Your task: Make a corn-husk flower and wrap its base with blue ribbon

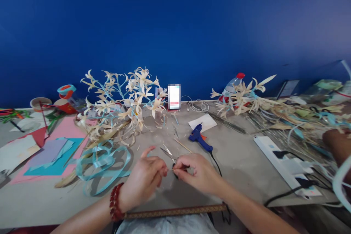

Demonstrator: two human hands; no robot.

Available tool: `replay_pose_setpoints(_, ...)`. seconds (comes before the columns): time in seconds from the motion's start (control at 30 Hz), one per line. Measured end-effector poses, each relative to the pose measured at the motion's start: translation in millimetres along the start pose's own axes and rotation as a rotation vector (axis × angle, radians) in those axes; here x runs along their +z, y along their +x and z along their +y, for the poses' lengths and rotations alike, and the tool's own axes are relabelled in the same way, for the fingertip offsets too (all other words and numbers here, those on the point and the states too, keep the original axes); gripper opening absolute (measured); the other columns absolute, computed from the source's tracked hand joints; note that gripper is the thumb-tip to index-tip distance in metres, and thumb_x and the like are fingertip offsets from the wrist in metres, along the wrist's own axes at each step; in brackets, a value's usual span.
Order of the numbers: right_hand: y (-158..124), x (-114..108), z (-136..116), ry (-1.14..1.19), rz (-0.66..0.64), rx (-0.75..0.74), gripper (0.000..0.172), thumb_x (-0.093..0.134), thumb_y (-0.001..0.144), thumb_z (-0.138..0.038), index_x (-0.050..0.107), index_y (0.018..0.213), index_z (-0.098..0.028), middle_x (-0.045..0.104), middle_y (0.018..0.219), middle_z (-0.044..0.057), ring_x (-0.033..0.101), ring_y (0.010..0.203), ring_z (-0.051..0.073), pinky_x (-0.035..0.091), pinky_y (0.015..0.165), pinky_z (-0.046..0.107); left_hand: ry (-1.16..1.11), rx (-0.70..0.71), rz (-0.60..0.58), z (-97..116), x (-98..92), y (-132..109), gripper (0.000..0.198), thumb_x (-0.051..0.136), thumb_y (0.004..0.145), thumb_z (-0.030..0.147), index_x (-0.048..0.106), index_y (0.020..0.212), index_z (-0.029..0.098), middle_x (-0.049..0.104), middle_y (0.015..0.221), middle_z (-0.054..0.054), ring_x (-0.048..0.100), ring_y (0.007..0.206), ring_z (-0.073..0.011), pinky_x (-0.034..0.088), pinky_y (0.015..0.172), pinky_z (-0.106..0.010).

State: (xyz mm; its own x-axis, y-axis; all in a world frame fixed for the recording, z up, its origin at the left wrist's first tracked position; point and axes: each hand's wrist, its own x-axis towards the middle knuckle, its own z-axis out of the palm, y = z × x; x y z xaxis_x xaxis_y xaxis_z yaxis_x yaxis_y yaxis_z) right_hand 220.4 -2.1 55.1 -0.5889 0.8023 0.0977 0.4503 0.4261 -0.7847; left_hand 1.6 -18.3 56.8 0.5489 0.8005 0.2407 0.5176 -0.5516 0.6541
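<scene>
My left hand point(142, 179), with a red bead bracelet point(116, 202) at the wrist, is closed in a pinch, one finger raised. Facing it across a small gap, my right hand point(199, 174) pinches too. A thin pale strip point(170, 169) runs between both sets of fingertips; its ends are hidden. Just beyond lie scissors point(168, 150), blades apart, their handles partly behind my right hand. A thin stick point(183, 145) and a blue glue gun point(201, 139) rest farther back. Light-blue ribbon point(105, 166) lies in loops left of my left hand.
Pale handmade flowers point(131, 95) on blue stems stand at the back left, others point(244, 97) by a red-capped bottle point(233, 85). A lit phone point(174, 97) stands between. Coloured paper point(59, 153) lies left; a power strip point(285, 166) with cables lies right. Another person's arm point(336, 146) enters right.
</scene>
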Motion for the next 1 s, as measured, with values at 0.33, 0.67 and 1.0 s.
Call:
replay_pose_setpoints(0.33,-2.1,-5.1,-2.3,-0.208,0.014,-0.054,0.007,0.061,0.087,-0.018,0.064,0.081,-0.020,0.068,0.073,-0.001,0.060,0.068,0.015,0.037,0.065,0.025,-0.029,-0.036,0.016,-8.1,-10.6,-4.3,0.013,0.053,0.094,0.020,0.063,0.085,0.021,0.071,0.078,0.000,0.064,0.081,-0.0160,0.023,0.113,-0.046)
replay_pose_setpoints(0.67,10.1,-6.5,-13.7,-0.229,-0.136,-0.054,0.012,0.058,0.091,-0.015,0.065,0.082,-0.021,0.068,0.073,-0.002,0.060,0.067,0.013,0.035,0.061,0.024,0.275,0.177,0.133,5.3,-0.5,2.0,0.021,0.047,0.094,0.010,0.058,0.079,0.019,0.068,0.073,0.003,0.063,0.077,-0.0142,0.018,0.114,-0.054)
replay_pose_setpoints(1.0,2.3,-3.7,-1.8,-0.257,-0.067,-0.046,0.009,0.059,0.090,-0.017,0.065,0.086,-0.021,0.069,0.076,0.000,0.061,0.070,0.015,0.038,0.065,0.024,0.240,0.126,0.088,-7.8,-3.2,-5.1,0.008,0.054,0.094,0.019,0.060,0.088,0.020,0.069,0.079,0.002,0.064,0.084,-0.0167,0.019,0.113,-0.055)
